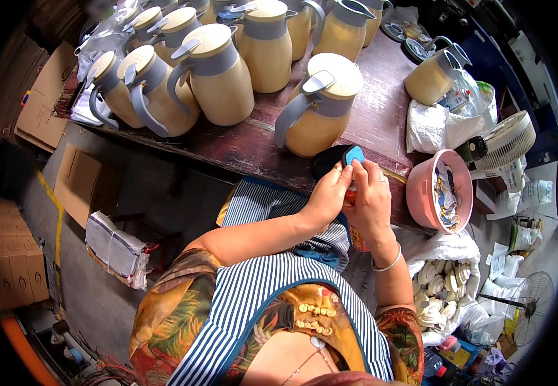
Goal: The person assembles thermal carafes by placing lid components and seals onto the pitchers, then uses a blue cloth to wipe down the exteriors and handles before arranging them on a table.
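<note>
In front of me at the table's near edge, my two hands meet around a small blue pad (354, 154) with a dark rim. My left hand (326, 198) is closed, its thumb and fingers pinching the pad. My right hand (370, 201) is wrapped round a red-and-orange can or bottle (358, 239), mostly hidden behind the palm, with fingertips against the pad. A black item (328, 162), kind unclear, sits just beyond the left fingers. Close behind it stands a cream vacuum jug (320, 125) with grey collar and handle.
More cream jugs (219, 90) crowd the far left of the dark red table (382, 96). One lidless jug (430, 80) stands at right near plastic bags. A pink bucket (423, 193), a fan (510, 138) and a white sack of cream lids (446, 283) are to my right. Cartons (9, 251) stand left.
</note>
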`<state>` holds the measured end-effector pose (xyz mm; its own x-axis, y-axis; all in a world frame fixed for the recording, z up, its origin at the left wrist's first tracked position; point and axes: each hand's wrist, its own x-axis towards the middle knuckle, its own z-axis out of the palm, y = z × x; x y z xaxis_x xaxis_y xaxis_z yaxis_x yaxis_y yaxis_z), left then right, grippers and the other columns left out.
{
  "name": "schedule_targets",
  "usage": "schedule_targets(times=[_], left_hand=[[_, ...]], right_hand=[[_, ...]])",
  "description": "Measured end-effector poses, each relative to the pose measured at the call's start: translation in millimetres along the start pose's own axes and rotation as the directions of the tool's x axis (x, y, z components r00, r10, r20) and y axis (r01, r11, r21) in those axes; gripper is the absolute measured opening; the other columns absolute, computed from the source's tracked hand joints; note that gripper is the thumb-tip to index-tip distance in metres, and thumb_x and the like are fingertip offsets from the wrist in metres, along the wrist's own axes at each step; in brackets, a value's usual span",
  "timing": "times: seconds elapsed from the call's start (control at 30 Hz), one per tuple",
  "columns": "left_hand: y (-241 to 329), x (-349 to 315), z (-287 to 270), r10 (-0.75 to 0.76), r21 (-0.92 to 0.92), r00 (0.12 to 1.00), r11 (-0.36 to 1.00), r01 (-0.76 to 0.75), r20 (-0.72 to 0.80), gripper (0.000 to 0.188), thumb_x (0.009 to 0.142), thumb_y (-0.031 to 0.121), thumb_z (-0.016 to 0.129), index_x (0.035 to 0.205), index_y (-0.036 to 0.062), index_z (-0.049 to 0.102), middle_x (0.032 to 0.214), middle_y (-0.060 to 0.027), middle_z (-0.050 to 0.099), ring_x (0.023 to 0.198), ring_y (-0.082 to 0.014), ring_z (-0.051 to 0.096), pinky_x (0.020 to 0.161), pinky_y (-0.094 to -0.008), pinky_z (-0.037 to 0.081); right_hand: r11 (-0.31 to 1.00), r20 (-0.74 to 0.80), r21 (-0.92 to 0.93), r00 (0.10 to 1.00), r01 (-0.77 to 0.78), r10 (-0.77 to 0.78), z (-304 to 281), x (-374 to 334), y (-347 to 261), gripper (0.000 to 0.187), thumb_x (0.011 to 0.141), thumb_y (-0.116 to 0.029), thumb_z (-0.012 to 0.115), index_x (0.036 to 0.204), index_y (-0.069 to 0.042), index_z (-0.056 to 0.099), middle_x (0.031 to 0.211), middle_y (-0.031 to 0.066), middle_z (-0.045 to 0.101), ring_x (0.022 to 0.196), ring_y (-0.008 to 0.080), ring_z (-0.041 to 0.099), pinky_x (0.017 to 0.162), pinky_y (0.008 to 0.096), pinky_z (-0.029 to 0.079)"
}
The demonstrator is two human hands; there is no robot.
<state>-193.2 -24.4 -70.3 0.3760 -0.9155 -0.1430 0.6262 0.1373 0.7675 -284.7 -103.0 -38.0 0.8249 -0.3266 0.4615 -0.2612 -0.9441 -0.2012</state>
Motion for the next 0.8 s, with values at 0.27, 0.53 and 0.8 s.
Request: schedule_targets(times=[0.27, 0.53, 0.8], left_hand=[[31.4, 1.5, -56.3, -0.379, -0.203, 0.925, 0.908, 0.367, -0.022, 0.040, 0.105, 0.030, 0.043, 0.131, 0.0005, 0.052, 0.123, -0.0122, 0.065, 0.115, -0.0237, 0.062, 0.100, -0.0428, 0.050], [36.1, -9.8, -83.5, -0.280, 0.312, 0.953, 0.921, 0.233, 0.116, 0.036, 0.104, 0.021, 0.049, 0.130, -0.0024, 0.054, 0.120, -0.0070, 0.063, 0.109, -0.0138, 0.059, 0.099, -0.0303, 0.046], [68.4, -34.8, -90.2, -0.115, 0.877, 0.993, 0.475, 0.074, -0.022, 0.036, 0.090, 0.019, 0.068, 0.119, -0.0006, 0.062, 0.105, -0.0121, 0.068, 0.096, -0.0158, 0.064, 0.084, -0.0300, 0.052]], right_hand=[[0.961, -0.521, -0.032, 0.825, -0.276, 0.220, -25.4, 26.9, 81.9, 0.070, 0.081, -0.013, 0.075, 0.140, -0.004, 0.039, 0.115, 0.0216, 0.055, 0.100, 0.0383, 0.061, 0.083, 0.0435, 0.051], [0.820, -0.629, -0.402, 0.773, -0.407, 0.076, -19.9, 57.7, 121.7, 0.076, 0.080, -0.041, 0.078, 0.140, -0.008, 0.045, 0.132, 0.0212, 0.052, 0.120, 0.0394, 0.052, 0.106, 0.0475, 0.038], [0.444, 0.332, 0.729, 0.836, -0.521, 0.436, 60.7, -9.9, -2.6, 0.017, 0.082, -0.009, 0.075, 0.091, 0.000, 0.064, 0.079, 0.0025, 0.063, 0.075, 0.0086, 0.058, 0.069, 0.0252, 0.048]])
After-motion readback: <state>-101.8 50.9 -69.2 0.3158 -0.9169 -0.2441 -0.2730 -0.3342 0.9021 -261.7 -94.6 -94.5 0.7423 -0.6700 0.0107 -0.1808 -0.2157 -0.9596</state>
